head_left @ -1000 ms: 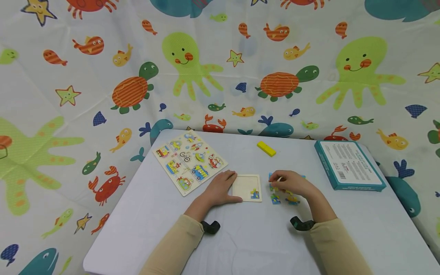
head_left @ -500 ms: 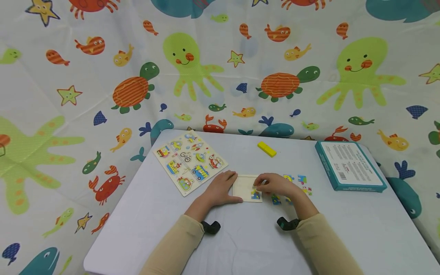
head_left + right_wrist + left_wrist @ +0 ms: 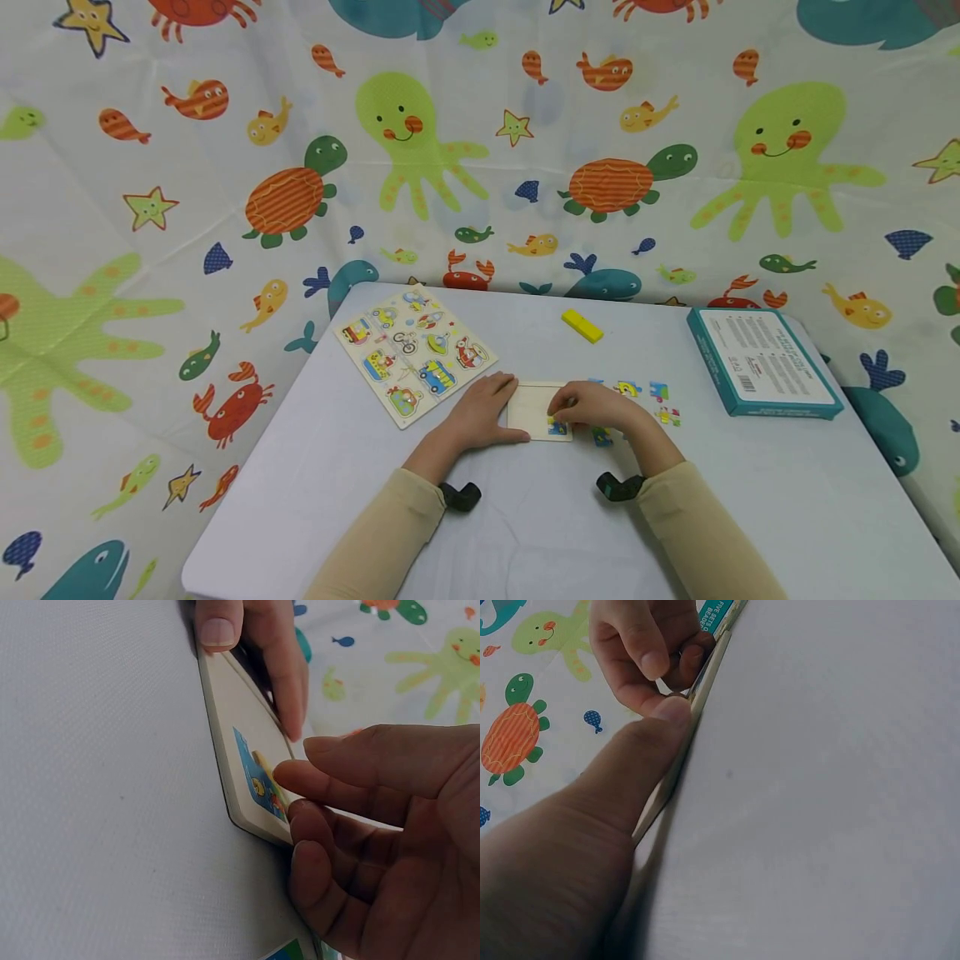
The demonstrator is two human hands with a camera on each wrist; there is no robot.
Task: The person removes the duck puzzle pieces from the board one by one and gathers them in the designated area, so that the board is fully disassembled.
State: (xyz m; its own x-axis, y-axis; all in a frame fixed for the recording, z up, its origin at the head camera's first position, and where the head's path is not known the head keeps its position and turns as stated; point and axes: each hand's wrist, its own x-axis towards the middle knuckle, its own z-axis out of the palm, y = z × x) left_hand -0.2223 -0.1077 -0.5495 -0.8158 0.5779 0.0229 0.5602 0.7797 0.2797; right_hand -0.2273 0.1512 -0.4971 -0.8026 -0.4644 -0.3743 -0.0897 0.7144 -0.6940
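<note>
A small wooden puzzle tray (image 3: 528,404) lies mid-table, bare except for joined jigsaw pieces (image 3: 247,761) in its near right corner. My left hand (image 3: 480,412) holds the tray's left side, thumb at the near edge and fingers at the far edge. Over the filled corner, my right hand (image 3: 596,406) pinches a yellowish jigsaw piece (image 3: 260,760) against the pieces there; its fingertips partly hide it. Loose jigsaw pieces (image 3: 627,388) lie right of the tray, some covered by the right hand.
A wooden board with vehicle pictures (image 3: 416,354) lies at the left, close to my left hand. A yellow block (image 3: 582,325) lies behind the tray. At the back right is a teal-edged box (image 3: 765,358). A sea-animal cloth (image 3: 465,150) hangs behind the table.
My right hand has moved left from the loose pieces to the tray's filled corner, bringing a piece, and has since shifted slightly further left. The left hand stays on the tray.
</note>
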